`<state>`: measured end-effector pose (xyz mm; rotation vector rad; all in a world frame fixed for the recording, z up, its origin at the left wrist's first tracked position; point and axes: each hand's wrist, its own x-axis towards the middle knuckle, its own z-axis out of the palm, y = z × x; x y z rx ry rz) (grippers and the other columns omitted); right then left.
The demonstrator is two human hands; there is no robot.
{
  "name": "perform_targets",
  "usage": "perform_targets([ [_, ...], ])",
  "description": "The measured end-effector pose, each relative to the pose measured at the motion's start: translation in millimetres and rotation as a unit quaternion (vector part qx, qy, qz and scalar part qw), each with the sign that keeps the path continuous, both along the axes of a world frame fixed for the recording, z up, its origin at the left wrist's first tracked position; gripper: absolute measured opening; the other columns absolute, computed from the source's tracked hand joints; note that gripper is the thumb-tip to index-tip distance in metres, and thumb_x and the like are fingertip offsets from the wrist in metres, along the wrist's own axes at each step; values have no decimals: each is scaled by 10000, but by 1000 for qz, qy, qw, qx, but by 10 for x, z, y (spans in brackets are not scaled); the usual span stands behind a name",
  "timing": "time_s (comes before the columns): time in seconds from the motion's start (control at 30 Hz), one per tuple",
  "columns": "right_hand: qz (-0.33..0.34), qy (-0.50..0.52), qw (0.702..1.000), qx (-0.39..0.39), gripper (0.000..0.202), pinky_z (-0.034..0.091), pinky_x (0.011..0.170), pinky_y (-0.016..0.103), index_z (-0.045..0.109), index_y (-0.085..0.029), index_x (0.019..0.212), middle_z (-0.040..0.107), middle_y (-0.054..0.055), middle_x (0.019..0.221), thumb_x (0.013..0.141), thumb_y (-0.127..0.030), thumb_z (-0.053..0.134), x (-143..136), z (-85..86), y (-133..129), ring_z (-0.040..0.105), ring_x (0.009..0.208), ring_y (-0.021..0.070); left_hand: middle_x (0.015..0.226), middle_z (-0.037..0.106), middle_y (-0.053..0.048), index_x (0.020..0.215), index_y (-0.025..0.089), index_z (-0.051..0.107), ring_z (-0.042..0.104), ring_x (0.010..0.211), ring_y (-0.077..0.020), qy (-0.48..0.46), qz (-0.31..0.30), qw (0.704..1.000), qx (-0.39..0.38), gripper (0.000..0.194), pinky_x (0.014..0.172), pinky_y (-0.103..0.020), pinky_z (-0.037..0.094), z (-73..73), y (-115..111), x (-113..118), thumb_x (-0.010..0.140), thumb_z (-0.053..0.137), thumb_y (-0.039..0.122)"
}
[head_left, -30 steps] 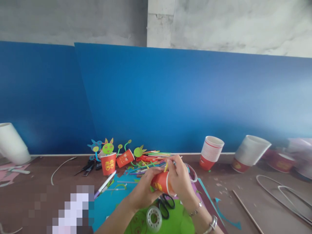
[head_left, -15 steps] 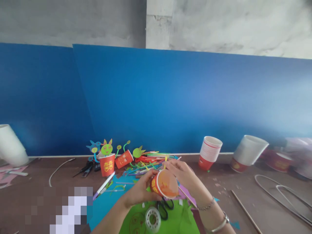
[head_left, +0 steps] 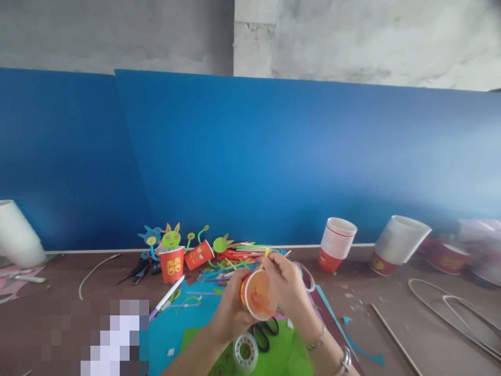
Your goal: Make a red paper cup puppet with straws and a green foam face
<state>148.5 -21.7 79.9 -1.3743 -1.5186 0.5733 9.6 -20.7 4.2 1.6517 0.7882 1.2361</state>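
While the left hand (head_left: 230, 305) curls round the side of a red paper cup (head_left: 256, 295), the right hand (head_left: 287, 279) pinches a thin yellow straw (head_left: 267, 252) at the cup's far rim, its tip poking up past the fingers. The cup is held tilted over the papers on the brown table (head_left: 360, 292), its open mouth turned towards the person, the inside glowing orange. The right hand hides part of the rim, so I can't tell whether that palm touches it.

Below the 2 hands, black-handled scissors (head_left: 269, 334) and a roll of tape (head_left: 246, 352) lie side by side on green paper (head_left: 293, 355), which overlaps a bright blue sheet (head_left: 168, 339). By that sheet's left edge lies a white and purple pen (head_left: 166, 300).

Along the table's back edge, left of the hands, stands 1 red cup (head_left: 172, 266) with a green cat-eared face (head_left: 171, 239) above its rim; just beside it leans a second, tilted cup (head_left: 199, 255). Loose coloured straws (head_left: 242, 256) heap up behind the hands. Farther right near that edge stands a stack of cups (head_left: 337, 245), and nearer the person lies a thin stick (head_left: 395, 337).
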Motion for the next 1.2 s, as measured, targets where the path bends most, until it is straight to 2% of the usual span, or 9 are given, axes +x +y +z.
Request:
perform_targets([
  [0.1,-39,-61,996,49,297,293,520,232,429,-209,667,470,-40,575,918,-366,410,-6,21,-36,421,530,117,1162,557,-115,1177,220,438,561,1036,-307,37,8,998,57,798,922,-448,435,-16,22,-44,509,871,269],
  [0.27,-69,-88,985,128,293,320,536,238,386,-221,686,482,-30,604,950,-346,354,-36,30,-59,441,535,123,1196,529,-119,1202,227,425,543,1060,-305,57,3,996,62,799,918,-421,439,-7,16,-64,528,855,244],
  [0.37,-11,-72,992,105,256,381,570,239,470,-212,765,557,-8,662,950,-354,366,14,90,-61,517,586,135,1168,525,-113,1176,220,424,543,1036,-281,25,-9,999,41,718,887,-397,455,54,23,-85,575,817,233],
  [0.5,21,-51,994,98,222,463,643,258,549,-202,1071,645,59,943,900,-330,489,174,240,-106,612,769,169,1101,525,-66,1167,233,388,555,962,-212,-39,-25,999,-22,610,796,-324,481,150,67,-137,667,736,223],
  [0.63,173,-128,971,102,121,460,821,306,684,-226,857,668,44,931,818,-177,581,229,329,-184,604,912,191,1084,537,-53,1187,237,389,557,963,-195,-75,-79,991,-81,617,789,-301,475,191,103,-178,683,744,249],
  [0.73,221,-146,962,60,158,457,824,315,717,-231,829,686,39,906,803,-143,588,161,330,-216,604,903,195,1077,567,-66,1188,225,414,574,958,-207,-87,-117,983,-108,597,792,-314,480,225,88,-185,697,747,291],
  [0.87,198,-104,975,12,106,456,764,291,703,-207,773,678,32,840,802,-196,601,65,280,-201,597,835,185,1081,587,-78,1192,203,460,569,997,-225,-76,-113,985,-103,576,821,-314,473,288,36,-163,710,739,353],
  [1.03,139,-35,989,-28,176,370,513,221,645,-182,809,584,-15,661,852,-254,489,12,195,-141,480,565,116,1099,577,-77,1239,213,396,573,947,-197,-54,-92,990,-95,612,792,-295,462,305,12,-154,742,690,415],
  [1.2,127,-55,990,-26,125,323,475,207,650,-167,717,562,-26,594,761,-199,538,98,167,-82,437,530,106,1077,568,-68,1174,200,435,567,851,-178,-9,-91,992,-81,574,696,-274,457,300,40,-235,693,708,356],
])
